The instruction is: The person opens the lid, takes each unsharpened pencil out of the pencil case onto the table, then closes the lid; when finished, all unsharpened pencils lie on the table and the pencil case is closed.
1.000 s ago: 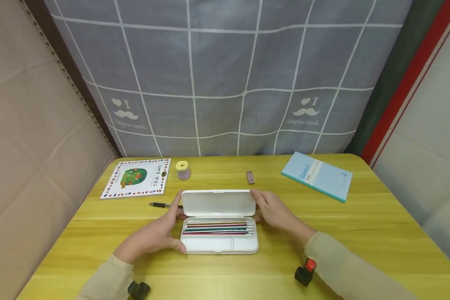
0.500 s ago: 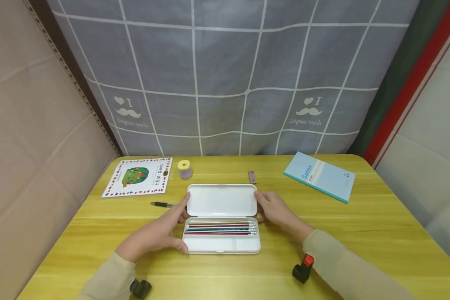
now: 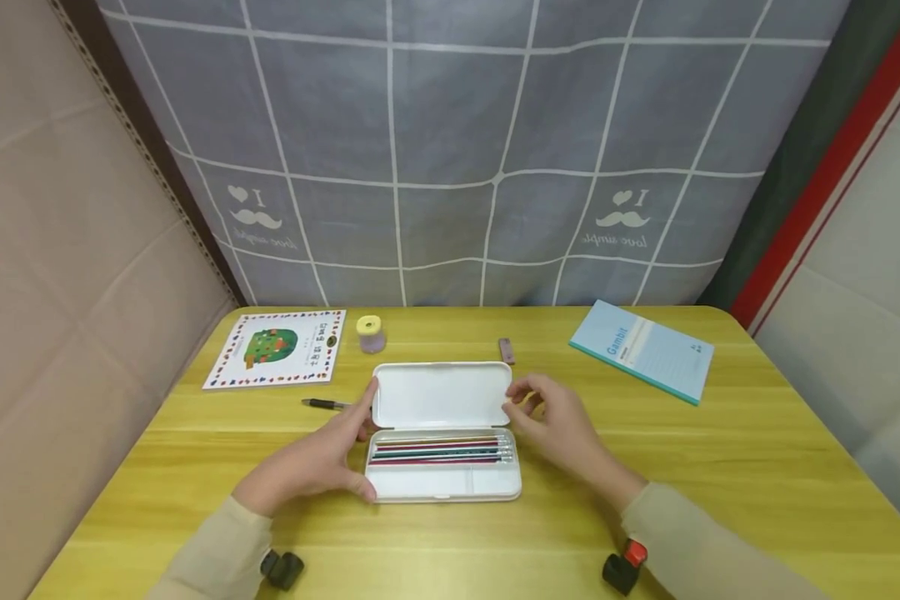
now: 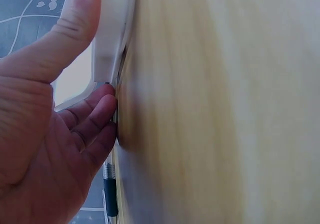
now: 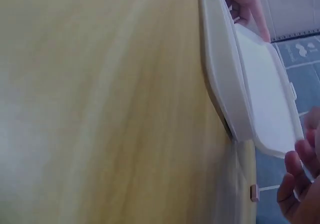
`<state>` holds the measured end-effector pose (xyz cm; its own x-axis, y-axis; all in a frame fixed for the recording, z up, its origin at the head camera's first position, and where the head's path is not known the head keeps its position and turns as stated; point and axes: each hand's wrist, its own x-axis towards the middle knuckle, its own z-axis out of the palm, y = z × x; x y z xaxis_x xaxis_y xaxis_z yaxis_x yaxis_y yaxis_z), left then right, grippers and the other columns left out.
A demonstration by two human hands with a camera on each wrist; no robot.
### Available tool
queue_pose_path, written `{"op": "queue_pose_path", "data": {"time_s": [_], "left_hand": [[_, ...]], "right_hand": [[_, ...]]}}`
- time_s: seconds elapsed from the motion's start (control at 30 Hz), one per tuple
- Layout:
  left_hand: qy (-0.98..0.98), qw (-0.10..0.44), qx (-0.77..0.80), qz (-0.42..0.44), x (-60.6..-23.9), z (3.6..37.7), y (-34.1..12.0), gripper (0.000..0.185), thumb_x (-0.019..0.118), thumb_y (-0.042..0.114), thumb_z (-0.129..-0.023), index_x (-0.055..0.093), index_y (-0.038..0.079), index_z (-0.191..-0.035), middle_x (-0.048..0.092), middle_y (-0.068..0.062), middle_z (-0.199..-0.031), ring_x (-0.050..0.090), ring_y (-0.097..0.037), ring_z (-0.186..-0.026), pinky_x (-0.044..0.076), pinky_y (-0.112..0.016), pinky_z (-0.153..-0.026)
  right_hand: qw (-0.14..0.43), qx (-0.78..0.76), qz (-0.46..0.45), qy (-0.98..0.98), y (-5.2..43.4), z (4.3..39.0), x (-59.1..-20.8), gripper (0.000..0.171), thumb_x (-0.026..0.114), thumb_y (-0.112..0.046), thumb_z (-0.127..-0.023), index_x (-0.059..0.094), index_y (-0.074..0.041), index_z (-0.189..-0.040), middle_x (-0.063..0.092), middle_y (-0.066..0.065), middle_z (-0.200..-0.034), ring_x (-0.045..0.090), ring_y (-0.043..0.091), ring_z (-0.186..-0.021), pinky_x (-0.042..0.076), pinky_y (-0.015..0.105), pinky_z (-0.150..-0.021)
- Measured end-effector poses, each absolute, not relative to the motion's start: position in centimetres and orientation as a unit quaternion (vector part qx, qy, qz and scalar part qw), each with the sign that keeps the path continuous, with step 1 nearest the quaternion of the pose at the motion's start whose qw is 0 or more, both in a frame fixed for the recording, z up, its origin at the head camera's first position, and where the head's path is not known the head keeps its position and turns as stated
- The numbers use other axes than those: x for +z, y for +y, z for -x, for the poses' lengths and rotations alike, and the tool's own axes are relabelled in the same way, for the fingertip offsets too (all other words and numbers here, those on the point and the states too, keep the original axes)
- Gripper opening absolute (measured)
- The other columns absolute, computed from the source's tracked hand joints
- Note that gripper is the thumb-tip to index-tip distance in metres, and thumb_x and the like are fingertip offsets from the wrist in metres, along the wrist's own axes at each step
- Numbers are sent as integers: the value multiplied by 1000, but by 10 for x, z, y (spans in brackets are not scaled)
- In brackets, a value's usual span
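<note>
A white pencil case [image 3: 427,482] lies on the table with its lid [image 3: 441,396] tilted back. Several pencils [image 3: 437,451] with pale ends fill its far compartment. My left hand [image 3: 311,461] holds the case's left end, thumb at the near corner and index finger at the lid's edge. In the left wrist view its other fingers [image 4: 100,116] bend in at the case's back. My right hand [image 3: 562,425] is beside the lid's right edge, fingers loosely bent. The right wrist view shows these fingertips [image 5: 295,164] close to the lid's corner, holding nothing.
A black pen [image 3: 322,403] lies behind my left hand. Farther back are a picture book [image 3: 273,350], a yellow-capped small jar [image 3: 371,335] and a small purplish block [image 3: 506,351]. A light-blue notebook [image 3: 645,350] lies at back right. A grey grid curtain [image 3: 450,167] hangs behind the table.
The lid has swung farther back from its raised tilt. My right hand has come off the lid and moved slightly right. My left hand stays at the case's left end.
</note>
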<state>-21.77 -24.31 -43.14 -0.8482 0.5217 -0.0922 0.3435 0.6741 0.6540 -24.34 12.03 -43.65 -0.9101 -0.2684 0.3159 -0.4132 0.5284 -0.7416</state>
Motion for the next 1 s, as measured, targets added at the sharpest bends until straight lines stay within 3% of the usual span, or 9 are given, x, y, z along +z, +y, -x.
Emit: {"op": "queue_pose_path", "data": {"time_s": [0.1, 0.23, 0.4, 0.5, 0.77, 1.0], "left_hand": [[904, 139, 325, -239, -430, 217, -243, 155, 94, 47, -64, -18, 16, -166, 36, -21, -157, 54, -26, -123, 46, -49, -108], [906, 138, 322, -238, -427, 217, -241, 154, 95, 47, -63, -16, 16, -166, 32, -23, -161, 54, -26, -123, 45, -51, -109], [907, 139, 321, -233, -427, 216, -240, 154, 95, 45, -63, -16, 16, -166, 27, -25, -164, 54, -25, -121, 45, -51, -109], [907, 136, 321, -236, -429, 217, -241, 155, 95, 45, -62, -16, 16, -166, 32, -24, -162, 54, -24, -121, 45, -51, -109], [905, 134, 324, -242, -432, 219, -243, 152, 93, 46, -63, -13, 15, -167, 32, -24, -161, 55, -28, -125, 43, -54, -112], [907, 137, 320, -238, -431, 218, -243, 152, 93, 47, -63, -13, 15, -167, 30, -24, -163, 55, -27, -125, 42, -54, -113]], "right_hand": [[69, 393, -273, -875, 119, 235, -437, 15, 84, -11, -89, 78, -13, -102, 72, -4, -98, 63, 9, -79, 57, 28, -71], [25, 329, -315, -890, 115, 229, -439, 20, 87, -17, -87, 82, -15, -107, 73, -6, -101, 58, 5, -75, 52, 22, -65], [23, 279, -328, -902, 111, 225, -440, 23, 86, -18, -87, 84, -18, -110, 72, -7, -100, 61, 9, -84, 53, 26, -71], [37, 256, -332, -907, 110, 223, -441, 22, 85, -19, -88, 84, -19, -110, 73, -8, -99, 64, 11, -91, 55, 29, -77], [75, 206, -338, -915, 106, 220, -439, 15, 85, -22, -88, 85, -17, -103, 72, -7, -96, 62, 9, -85, 54, 26, -69], [51, 218, -304, -926, 101, 221, -437, 11, 85, -23, -89, 79, -22, -98, 70, -11, -96, 62, 7, -87, 57, 31, -78]]}}
